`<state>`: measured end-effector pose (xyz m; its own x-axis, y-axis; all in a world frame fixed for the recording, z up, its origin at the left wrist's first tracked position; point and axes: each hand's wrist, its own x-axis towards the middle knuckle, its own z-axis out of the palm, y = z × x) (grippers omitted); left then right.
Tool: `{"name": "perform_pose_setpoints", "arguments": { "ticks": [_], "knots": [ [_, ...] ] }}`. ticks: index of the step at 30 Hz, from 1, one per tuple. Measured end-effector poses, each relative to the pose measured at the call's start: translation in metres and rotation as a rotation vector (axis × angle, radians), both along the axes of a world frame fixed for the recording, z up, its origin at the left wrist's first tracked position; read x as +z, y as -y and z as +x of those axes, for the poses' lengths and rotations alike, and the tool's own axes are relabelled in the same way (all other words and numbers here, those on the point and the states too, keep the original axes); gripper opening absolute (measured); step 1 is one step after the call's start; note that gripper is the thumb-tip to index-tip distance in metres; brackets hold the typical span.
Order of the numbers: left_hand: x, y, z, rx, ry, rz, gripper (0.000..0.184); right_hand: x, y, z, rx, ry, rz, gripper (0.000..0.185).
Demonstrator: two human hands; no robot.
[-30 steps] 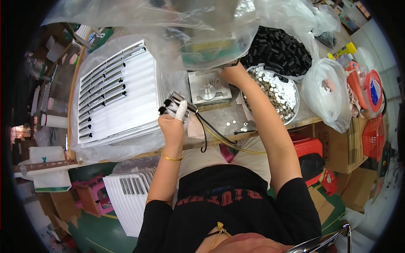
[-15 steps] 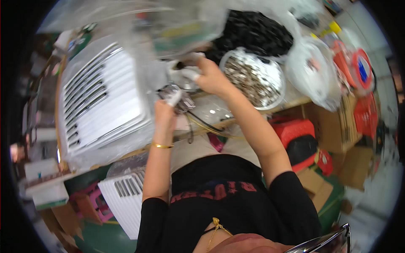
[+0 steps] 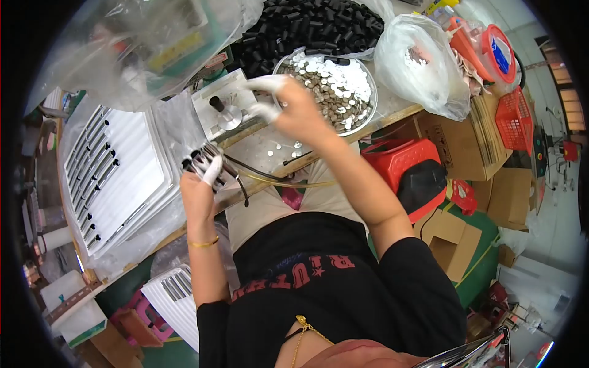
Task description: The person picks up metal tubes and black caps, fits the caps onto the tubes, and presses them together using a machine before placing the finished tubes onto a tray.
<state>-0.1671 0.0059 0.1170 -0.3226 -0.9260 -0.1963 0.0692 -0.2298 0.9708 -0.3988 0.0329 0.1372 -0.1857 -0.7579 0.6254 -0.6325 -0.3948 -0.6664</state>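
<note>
1. A person's left hand [image 3: 199, 187], its thumb in a white cover, is closed around several shiny tubes [image 3: 213, 151] with black ends. The tubes sit above the near edge of the bench [image 3: 261, 142], just short of a metal fixture.
2. The right hand [image 3: 297, 113] is held with thumb and fingers spread widely apart, white covers on the fingertips. The fingertips point toward the fixture, beside its right edge.
3. The metal fixture [image 3: 202, 101] is a flat plate bearing a round silver disc [image 3: 229, 119]; an upright black piece [image 3: 216, 103] stands at the disc.
4. Right of the fixture, a clear round tub [image 3: 375, 92] holds small white and brownish discs [image 3: 337, 86]. Behind it lies a heap of black cylinders [image 3: 307, 27].
5. On the left, stacked white foam sheets [image 3: 132, 153] carry a row of shiny tubes with black ends.
6. A black cord [image 3: 251, 169] runs along the bench edge, near a few loose white discs [image 3: 274, 147].
</note>
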Motion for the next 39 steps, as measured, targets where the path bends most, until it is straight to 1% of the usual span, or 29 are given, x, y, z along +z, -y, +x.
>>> {"name": "perform_pose_setpoints", "arguments": {
  "ticks": [1, 2, 4, 5, 6, 8, 9, 10, 11, 12, 13, 15, 16, 18, 19, 21, 22, 24, 26, 27, 28, 30, 31, 32, 34, 36, 38, 39],
  "knots": [
    [0.013, -0.006, 0.012, -0.073, 0.213, -0.011, 0.011, 0.006, -0.018, -0.016, -0.108, -0.014, 0.173, 0.025],
    [0.008, -0.008, 0.025, -0.135, 0.257, -0.051, 0.012, -0.005, -0.030, -0.041, -0.189, -0.099, 0.138, 0.022],
    [0.017, -0.019, 0.035, -0.139, 0.364, -0.269, 0.016, -0.008, -0.061, -0.081, -0.337, -0.201, 0.430, 0.015],
    [0.014, -0.015, 0.048, -0.246, 0.681, -0.481, 0.015, -0.006, -0.073, -0.091, -0.394, -0.289, 0.486, 0.013],
    [0.013, -0.016, 0.054, -0.243, 0.683, -0.478, 0.015, -0.008, -0.083, -0.100, -0.401, -0.337, 0.586, 0.014],
    [0.010, -0.017, 0.060, -0.331, 1.233, -0.844, 0.018, -0.018, -0.093, -0.105, -0.381, -0.397, 0.550, 0.014],
    [0.008, -0.018, 0.055, -0.321, 1.291, -0.809, 0.020, -0.023, -0.095, -0.106, -0.382, -0.394, 0.551, 0.014],
    [0.004, -0.019, 0.054, -0.321, 1.294, -0.810, 0.020, -0.028, -0.096, -0.107, -0.360, -0.437, 0.492, 0.015],
    [0.000, -0.019, 0.053, -0.303, 1.275, -0.867, 0.019, -0.032, -0.095, -0.108, -0.339, -0.479, 0.430, 0.016],
    [-0.001, -0.019, 0.052, -0.284, 1.256, -0.924, 0.019, -0.035, -0.095, -0.109, -0.339, -0.477, 0.428, 0.016],
    [0.000, -0.021, 0.051, -0.283, 1.258, -0.925, 0.019, -0.038, -0.094, -0.110, -0.323, -0.497, 0.411, 0.017],
    [0.005, -0.024, 0.048, -0.261, 1.266, -0.897, 0.027, -0.039, -0.092, -0.111, -0.306, -0.518, 0.392, 0.018],
    [0.007, -0.025, 0.048, -0.258, 1.267, -0.898, 0.027, -0.038, -0.091, -0.112, -0.297, -0.540, 0.384, 0.017],
    [0.012, -0.027, 0.049, -0.216, 1.190, -0.942, 0.052, -0.034, -0.090, -0.112, -0.282, -0.565, 0.367, 0.017],
    [0.015, -0.028, 0.048, -0.193, 1.202, -0.941, 0.052, -0.031, -0.091, -0.111, -0.298, -0.505, 0.365, 0.016],
    [0.026, -0.031, 0.049, -0.125, 1.057, -0.976, 0.058, -0.019, -0.082, -0.100, -0.294, -0.355, 0.351, 0.014],
    [0.029, -0.031, 0.049, -0.116, 1.029, -0.961, 0.060, -0.021, -0.075, -0.096, -0.304, -0.244, 0.374, 0.012],
    [0.028, -0.026, 0.042, -0.086, 0.809, -0.887, 0.055, -0.003, -0.057, -0.067, -0.206, 0.052, 0.335, 0.011],
    [0.026, -0.020, 0.029, -0.093, 0.639, -0.767, 0.048, 0.006, -0.032, -0.035, 0.016, 0.239, 0.331, 0.011],
    [0.035, -0.020, 0.020, -0.126, 0.648, -0.569, 0.038, 0.017, -0.021, -0.017, 0.044, 0.244, 0.392, 0.012],
    [0.031, -0.020, 0.012, -0.115, 0.650, -0.575, 0.038, 0.027, -0.010, -0.001, 0.069, 0.247, 0.454, 0.012],
    [0.019, -0.018, -0.002, -0.051, 0.123, -0.335, 0.034, 0.038, 0.010, 0.020, 0.058, 0.133, 0.401, 0.014],
    [0.021, -0.018, -0.005, -0.047, 0.016, -0.294, 0.030, 0.041, 0.018, 0.025, 0.010, 0.088, 0.392, 0.018],
    [0.021, -0.018, -0.004, -0.039, 0.015, -0.299, 0.030, 0.043, 0.023, 0.027, 0.017, 0.085, 0.388, 0.018],
    [0.020, -0.016, -0.001, -0.030, 0.011, -0.130, 0.035, 0.050, 0.030, 0.032, 0.016, -0.114, 0.382, 0.017],
    [0.014, -0.014, 0.003, -0.015, 0.005, -0.120, 0.034, 0.053, 0.032, 0.034, 0.009, -0.173, 0.359, 0.015],
    [0.008, -0.013, 0.006, -0.004, 0.055, -0.203, 0.029, 0.051, 0.036, 0.034, 0.001, -0.275, 0.262, 0.016],
    [0.008, -0.012, 0.007, -0.001, 0.052, -0.202, 0.029, 0.051, 0.036, 0.034, 0.003, -0.278, 0.263, 0.016]
  ]
}}
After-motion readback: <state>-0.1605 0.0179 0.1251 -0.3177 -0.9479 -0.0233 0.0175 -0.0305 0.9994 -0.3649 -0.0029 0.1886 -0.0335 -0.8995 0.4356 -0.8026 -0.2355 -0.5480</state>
